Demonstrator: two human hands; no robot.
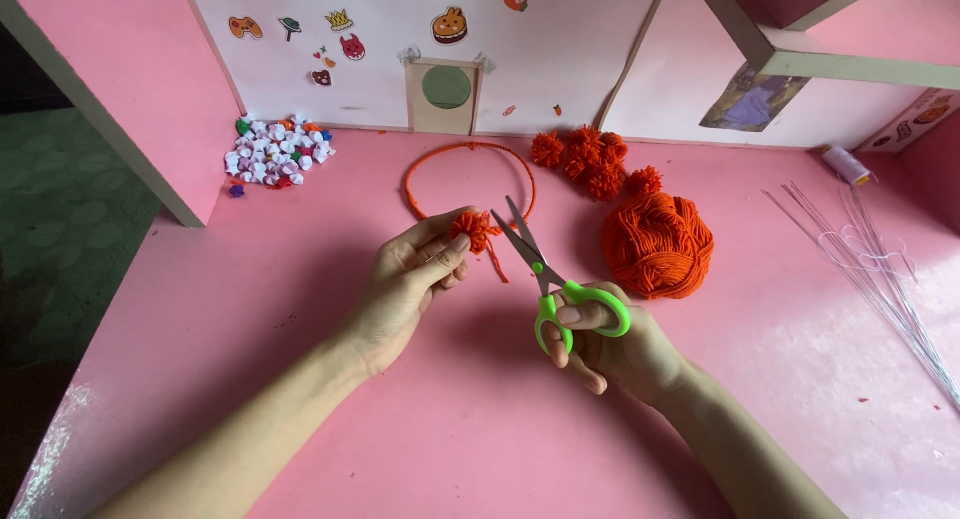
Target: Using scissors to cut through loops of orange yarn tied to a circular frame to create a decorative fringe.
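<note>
Hands over pink bench (300, 309), both busy. Left hand (410, 279) pinches a small orange yarn pompom (472, 229) between thumb and fingertips, grip narrow and closed on it, pompom held just above the bench surface near centre, with a short loose yarn strand (497, 267) hanging below it. Right hand (615, 351) holds green-handled scissors with silver blades (545, 274), thumb and fingers through the loops, grip closed on the handles; blades parted, tips pointing up-left, just beside the pompom, the lower blade's tip at or nearly at its fringe, contact not clear. Orange yarn-wrapped ring hoop (470, 179) lies flat on the bench right behind the pompom. Ball of orange yarn (658, 244) sits to the right of the scissors, near but apart. Cluster of finished orange pompoms (592, 161) further back, near the back wall. Pile of small multicoloured folded paper stars (275, 151) at back left, well apart from the hands. Bundle of thin metal wires (880, 279) with clear heart-shaped loops lies at far right. Small white thread spool (846, 165) sits at back right. White back wall (380, 69) carries cartoon stickers and a small cardboard panel with a round green cutout (446, 91).
</note>
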